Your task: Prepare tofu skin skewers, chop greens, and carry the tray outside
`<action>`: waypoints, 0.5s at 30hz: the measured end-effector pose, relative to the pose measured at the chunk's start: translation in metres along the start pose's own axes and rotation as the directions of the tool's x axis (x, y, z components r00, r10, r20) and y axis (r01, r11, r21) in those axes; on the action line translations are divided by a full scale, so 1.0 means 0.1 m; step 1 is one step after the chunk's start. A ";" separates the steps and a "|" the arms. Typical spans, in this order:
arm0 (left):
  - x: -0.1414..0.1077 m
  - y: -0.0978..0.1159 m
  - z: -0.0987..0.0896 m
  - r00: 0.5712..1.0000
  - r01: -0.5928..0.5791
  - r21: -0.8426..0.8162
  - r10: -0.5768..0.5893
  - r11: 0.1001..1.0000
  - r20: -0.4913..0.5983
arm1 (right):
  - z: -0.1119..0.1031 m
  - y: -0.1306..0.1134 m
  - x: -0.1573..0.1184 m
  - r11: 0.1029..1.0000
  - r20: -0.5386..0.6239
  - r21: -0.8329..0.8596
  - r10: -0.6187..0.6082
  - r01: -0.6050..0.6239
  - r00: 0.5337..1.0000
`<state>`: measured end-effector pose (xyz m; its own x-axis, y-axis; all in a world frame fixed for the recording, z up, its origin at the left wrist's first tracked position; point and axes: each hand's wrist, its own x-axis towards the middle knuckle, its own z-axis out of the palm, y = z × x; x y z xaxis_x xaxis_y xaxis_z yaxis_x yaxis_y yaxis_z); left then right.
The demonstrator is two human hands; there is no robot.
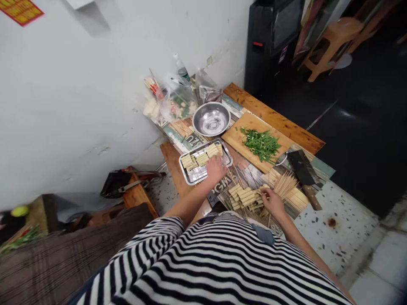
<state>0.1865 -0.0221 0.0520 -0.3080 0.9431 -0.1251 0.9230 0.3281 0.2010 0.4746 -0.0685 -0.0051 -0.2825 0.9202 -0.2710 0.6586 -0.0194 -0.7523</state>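
Observation:
On the left, a shiny metal tray [191, 177] holds skewered pale-yellow rolls [202, 159], probably tofu skin, lined up side by side. My left hand [216, 168] reaches over the tray's right part, its fingers closed at the rightmost skewered rolls; the fingertips are partly hidden. A second group of rolls on skewers [246, 197] lies at the table's near edge. At that group's right end my right hand [274, 202] pinches a roll between thumb and fingers. Beside it a bundle of bare wooden skewers [285, 184] fans out.
Behind the tray stands a steel bowl [211, 120]. Chopped greens [261, 144] lie on a wooden cutting board [237, 134]. A cleaver [303, 171] rests at the right, its handle past the table edge. Plastic bags [181, 101] and a bottle [182, 70] stand by the wall.

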 end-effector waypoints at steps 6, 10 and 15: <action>0.02 0.20 0.01 0.465 -0.856 0.045 0.729 0.515 0.503 | -0.03 0.18 0.08 0.924 -0.048 -0.357 -0.162 0.134 0.986; 0.19 0.56 0.19 0.428 -0.848 -0.035 0.724 0.528 0.541 | 0.03 0.09 0.30 0.869 0.091 -0.466 -0.141 0.168 0.986; 0.22 0.98 0.45 0.276 -0.906 -0.087 0.734 0.414 0.620 | 0.04 0.07 0.51 0.824 0.173 -0.543 -0.081 0.163 0.982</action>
<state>0.2808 0.0287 0.0252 0.7359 0.4680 -0.4893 0.6411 -0.7141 0.2812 0.4623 -0.0235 -0.0265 -0.4508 0.8374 -0.3092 0.8751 0.3462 -0.3383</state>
